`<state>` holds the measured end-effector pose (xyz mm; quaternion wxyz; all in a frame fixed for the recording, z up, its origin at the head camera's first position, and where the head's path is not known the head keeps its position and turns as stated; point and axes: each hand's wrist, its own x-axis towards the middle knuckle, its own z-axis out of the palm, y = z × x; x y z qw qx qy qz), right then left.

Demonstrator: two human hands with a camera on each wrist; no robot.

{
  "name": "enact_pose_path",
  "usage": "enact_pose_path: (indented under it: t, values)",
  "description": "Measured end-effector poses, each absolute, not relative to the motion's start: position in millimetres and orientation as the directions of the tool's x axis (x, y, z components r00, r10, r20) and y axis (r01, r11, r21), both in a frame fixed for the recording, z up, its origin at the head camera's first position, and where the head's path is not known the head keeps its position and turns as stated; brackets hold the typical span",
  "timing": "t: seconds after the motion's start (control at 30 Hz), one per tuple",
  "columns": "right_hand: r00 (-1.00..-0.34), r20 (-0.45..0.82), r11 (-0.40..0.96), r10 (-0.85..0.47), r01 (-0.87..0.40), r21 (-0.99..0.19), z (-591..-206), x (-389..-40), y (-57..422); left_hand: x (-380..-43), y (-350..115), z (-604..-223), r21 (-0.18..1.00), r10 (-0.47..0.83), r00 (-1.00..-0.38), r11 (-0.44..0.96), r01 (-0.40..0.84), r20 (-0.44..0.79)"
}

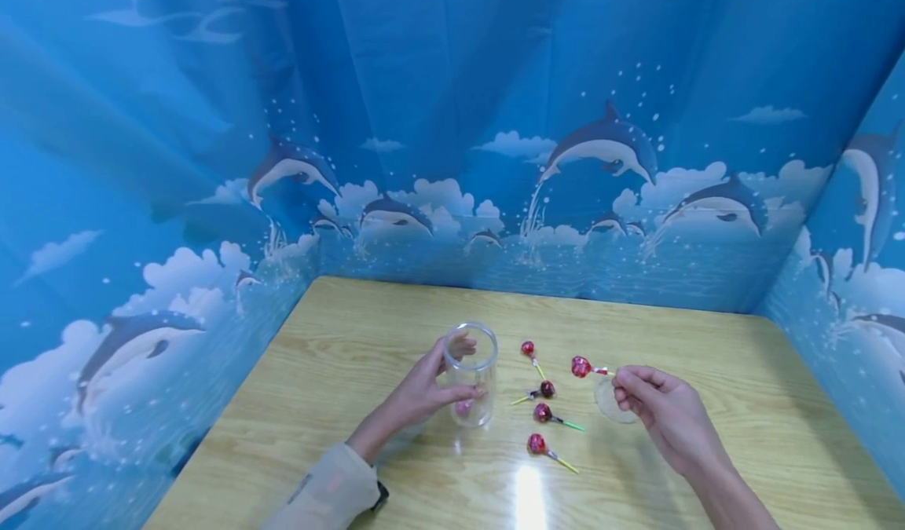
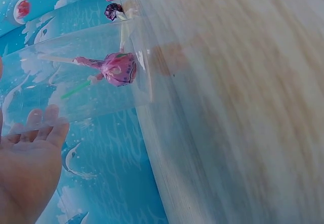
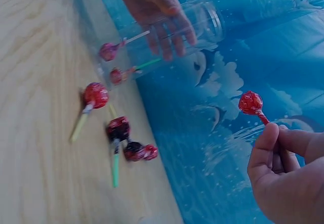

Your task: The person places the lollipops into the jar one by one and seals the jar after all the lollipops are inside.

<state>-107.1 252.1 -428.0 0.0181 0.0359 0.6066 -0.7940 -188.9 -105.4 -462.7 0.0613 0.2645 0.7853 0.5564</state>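
My left hand [image 1: 417,396] holds an upright clear jar [image 1: 485,392], thumb on the near side and fingers behind. Through the wall, a pink-wrapped lollipop [image 2: 119,69] shows at the bottom in the left wrist view. A second, reddish lollipop [image 3: 116,75] with a green stick lies beside it in the right wrist view. To the right of the jar, above the table, my right hand [image 1: 668,416] pinches a red-wrapped lollipop [image 1: 581,367] by its stick, candy end pointing left.
Between the hands, several lollipops lie on the wooden table [image 1: 339,341]: a red one [image 1: 528,348] farthest back, two dark red ones [image 1: 547,389] midway, another red one [image 1: 536,444] nearest. A clear round disc [image 1: 606,406] lies below my right fingers. Dolphin-print curtains [image 1: 438,122] surround the table.
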Motion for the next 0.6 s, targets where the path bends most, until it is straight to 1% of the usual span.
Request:
enact_pose_path:
  t: [0.2, 0.5, 0.6]
  values:
    - [-1.0, 0.004, -0.302, -0.025, 0.004, -0.953, -410, -115, 249, -190, -107, -463, 0.905, 0.49, -0.851, 0.248, 0.346, 0.191]
    - [-0.999, 0.002, -0.298, -0.046, 0.012, -0.955, -394, -126, 233, -191, -107, -463, 0.911, 0.496, -0.847, 0.233, 0.339, 0.189]
    - [-0.998, 0.022, -0.303, -0.064, -0.001, -0.953, -390, -130, 227, -191, -106, -463, 0.913, 0.496, -0.846, 0.224, 0.34, 0.193]
